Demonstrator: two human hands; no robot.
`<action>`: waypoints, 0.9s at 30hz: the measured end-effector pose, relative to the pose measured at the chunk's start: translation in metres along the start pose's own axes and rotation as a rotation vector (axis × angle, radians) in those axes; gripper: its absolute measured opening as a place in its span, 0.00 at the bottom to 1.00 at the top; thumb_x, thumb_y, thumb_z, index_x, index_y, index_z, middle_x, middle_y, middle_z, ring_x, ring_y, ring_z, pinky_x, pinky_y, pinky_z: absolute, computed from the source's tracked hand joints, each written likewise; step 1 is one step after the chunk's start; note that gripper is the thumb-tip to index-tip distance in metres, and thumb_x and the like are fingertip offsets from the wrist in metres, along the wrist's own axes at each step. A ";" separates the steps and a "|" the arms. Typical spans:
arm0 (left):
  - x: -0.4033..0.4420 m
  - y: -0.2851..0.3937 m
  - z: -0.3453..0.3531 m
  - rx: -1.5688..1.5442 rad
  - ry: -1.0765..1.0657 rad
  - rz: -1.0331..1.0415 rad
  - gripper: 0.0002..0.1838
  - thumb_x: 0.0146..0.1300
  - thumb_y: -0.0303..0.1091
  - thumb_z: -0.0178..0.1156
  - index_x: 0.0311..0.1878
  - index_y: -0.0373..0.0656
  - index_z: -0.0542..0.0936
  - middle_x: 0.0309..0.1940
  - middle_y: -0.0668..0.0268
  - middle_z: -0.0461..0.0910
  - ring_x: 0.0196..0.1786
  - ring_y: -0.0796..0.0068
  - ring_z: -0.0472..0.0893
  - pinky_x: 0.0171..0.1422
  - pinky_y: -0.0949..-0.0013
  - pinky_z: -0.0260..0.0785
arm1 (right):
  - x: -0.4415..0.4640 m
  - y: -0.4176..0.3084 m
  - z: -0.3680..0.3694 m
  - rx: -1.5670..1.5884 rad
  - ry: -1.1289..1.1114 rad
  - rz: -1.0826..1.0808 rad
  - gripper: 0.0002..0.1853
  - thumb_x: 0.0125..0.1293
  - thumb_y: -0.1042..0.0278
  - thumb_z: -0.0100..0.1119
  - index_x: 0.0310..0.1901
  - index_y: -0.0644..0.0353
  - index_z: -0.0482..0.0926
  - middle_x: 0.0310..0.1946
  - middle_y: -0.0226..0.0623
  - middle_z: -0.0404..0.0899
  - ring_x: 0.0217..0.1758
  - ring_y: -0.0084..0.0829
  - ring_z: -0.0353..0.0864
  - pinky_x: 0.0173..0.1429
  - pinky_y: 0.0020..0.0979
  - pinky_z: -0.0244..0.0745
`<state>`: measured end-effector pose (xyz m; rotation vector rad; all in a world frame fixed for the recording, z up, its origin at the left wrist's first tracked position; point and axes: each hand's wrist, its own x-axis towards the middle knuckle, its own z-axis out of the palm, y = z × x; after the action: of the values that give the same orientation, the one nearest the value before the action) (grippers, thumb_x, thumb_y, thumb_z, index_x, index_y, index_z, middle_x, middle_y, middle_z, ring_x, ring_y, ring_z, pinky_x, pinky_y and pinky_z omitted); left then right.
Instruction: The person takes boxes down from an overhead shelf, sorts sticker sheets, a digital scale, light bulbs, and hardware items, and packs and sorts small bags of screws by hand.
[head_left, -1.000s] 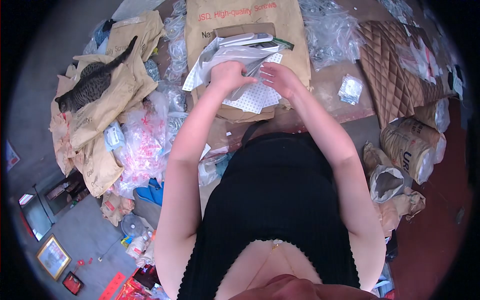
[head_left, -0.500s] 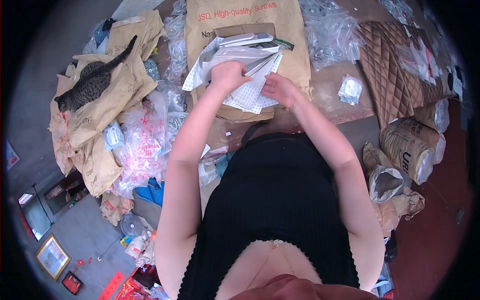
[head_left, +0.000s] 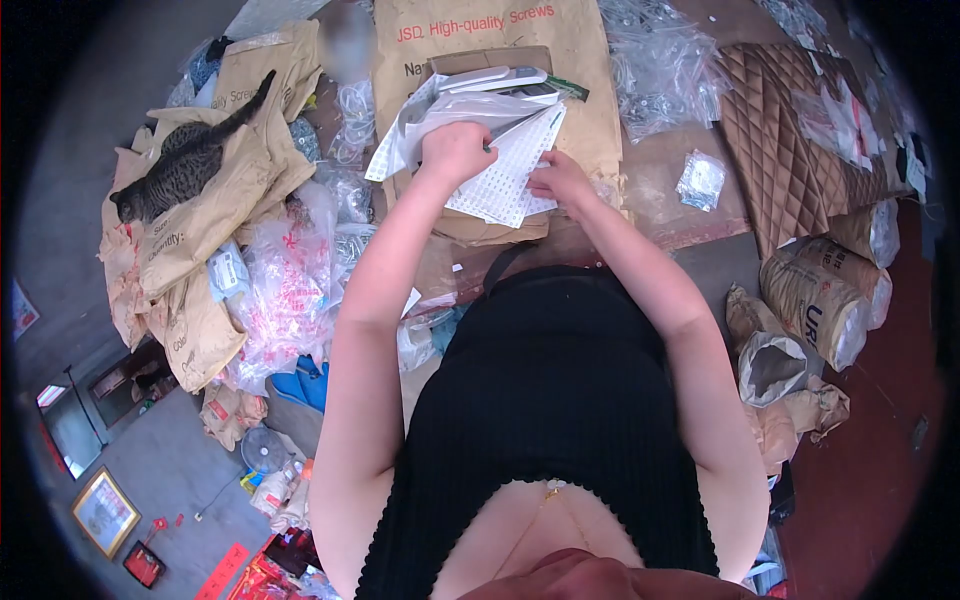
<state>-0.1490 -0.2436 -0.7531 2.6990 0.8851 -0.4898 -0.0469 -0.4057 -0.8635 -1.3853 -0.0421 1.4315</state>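
Note:
A fan of white sheets (head_left: 500, 190), covered in rows of small print, lies over an open cardboard box (head_left: 490, 58). My left hand (head_left: 458, 152) is closed on the upper sheets and bends them back to the left. At the right edge of the lower printed sheets, my right hand (head_left: 563, 182) has its thumb and fingers pinched on the paper. Behind the sheets, other flat packets and a green-edged piece stick up from the box. Under the box is a large brown paper sack (head_left: 590, 60) with red lettering about screws.
Clear bags of metal parts (head_left: 655, 75) and a small clear packet (head_left: 700, 180) sit to the right, beside a brown quilted cover (head_left: 775, 140). Leftward, a tabby cat (head_left: 185, 165) lies on paper sacks (head_left: 215, 215), near pink-printed plastic bags (head_left: 285, 290). Rolled sacks (head_left: 825, 295) stand at lower right.
My right hand has turned, and its fingers have gone from spread beside the sheets to pinched on their right edge. My left hand stays closed in place. The lower sheets lie flatter.

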 end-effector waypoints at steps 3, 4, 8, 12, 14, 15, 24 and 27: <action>0.000 0.000 0.000 0.001 0.000 0.000 0.16 0.55 0.49 0.63 0.42 0.53 0.86 0.37 0.61 0.86 0.43 0.60 0.84 0.49 0.59 0.77 | 0.001 0.002 0.001 -0.053 0.029 -0.034 0.23 0.57 0.79 0.65 0.54 0.64 0.69 0.39 0.40 0.82 0.36 0.29 0.85 0.39 0.27 0.83; 0.000 0.000 -0.001 -0.001 -0.001 0.000 0.16 0.55 0.50 0.63 0.42 0.52 0.86 0.37 0.61 0.86 0.43 0.60 0.84 0.49 0.59 0.77 | 0.003 0.003 0.001 -0.078 0.036 -0.053 0.22 0.55 0.79 0.66 0.51 0.63 0.70 0.37 0.39 0.82 0.36 0.29 0.85 0.38 0.27 0.82; -0.001 0.000 -0.001 -0.005 -0.011 -0.006 0.17 0.55 0.50 0.63 0.42 0.52 0.86 0.37 0.61 0.86 0.44 0.60 0.84 0.49 0.59 0.77 | 0.005 0.001 0.006 -0.242 0.064 -0.120 0.24 0.53 0.79 0.68 0.52 0.63 0.71 0.36 0.38 0.83 0.34 0.27 0.84 0.35 0.26 0.81; -0.001 -0.001 -0.001 -0.015 -0.005 0.005 0.17 0.55 0.50 0.63 0.42 0.52 0.86 0.38 0.61 0.86 0.44 0.60 0.84 0.50 0.59 0.77 | 0.007 0.006 0.006 -0.212 0.065 -0.178 0.27 0.51 0.80 0.69 0.55 0.63 0.71 0.36 0.37 0.83 0.34 0.26 0.84 0.33 0.26 0.79; 0.000 -0.001 -0.001 -0.011 -0.006 0.001 0.17 0.55 0.50 0.63 0.42 0.52 0.86 0.38 0.61 0.86 0.44 0.60 0.84 0.50 0.59 0.76 | 0.008 0.009 0.005 -0.208 0.074 -0.193 0.29 0.51 0.81 0.69 0.56 0.63 0.70 0.36 0.37 0.83 0.34 0.26 0.83 0.32 0.27 0.79; 0.000 0.000 -0.001 -0.012 -0.007 0.002 0.17 0.55 0.50 0.63 0.42 0.52 0.86 0.38 0.61 0.86 0.44 0.60 0.84 0.50 0.59 0.76 | 0.009 0.010 0.005 -0.206 0.062 -0.206 0.32 0.52 0.80 0.69 0.59 0.64 0.67 0.35 0.36 0.82 0.33 0.25 0.83 0.33 0.26 0.78; -0.006 0.004 -0.010 -0.021 -0.052 0.011 0.21 0.50 0.56 0.67 0.40 0.51 0.87 0.37 0.62 0.86 0.44 0.62 0.85 0.48 0.60 0.77 | -0.007 -0.017 0.015 -0.074 -0.033 -0.182 0.43 0.58 0.78 0.66 0.73 0.64 0.53 0.40 0.37 0.81 0.40 0.27 0.83 0.39 0.26 0.80; -0.008 0.004 -0.009 -0.027 -0.011 0.058 0.24 0.46 0.59 0.70 0.40 0.51 0.87 0.36 0.61 0.86 0.43 0.62 0.85 0.47 0.61 0.77 | 0.000 -0.018 0.014 -0.047 -0.072 -0.181 0.43 0.60 0.77 0.64 0.74 0.62 0.52 0.43 0.37 0.81 0.42 0.27 0.83 0.41 0.27 0.81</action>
<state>-0.1504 -0.2473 -0.7414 2.6862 0.8027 -0.4768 -0.0455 -0.3901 -0.8474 -1.3326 -0.2428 1.3357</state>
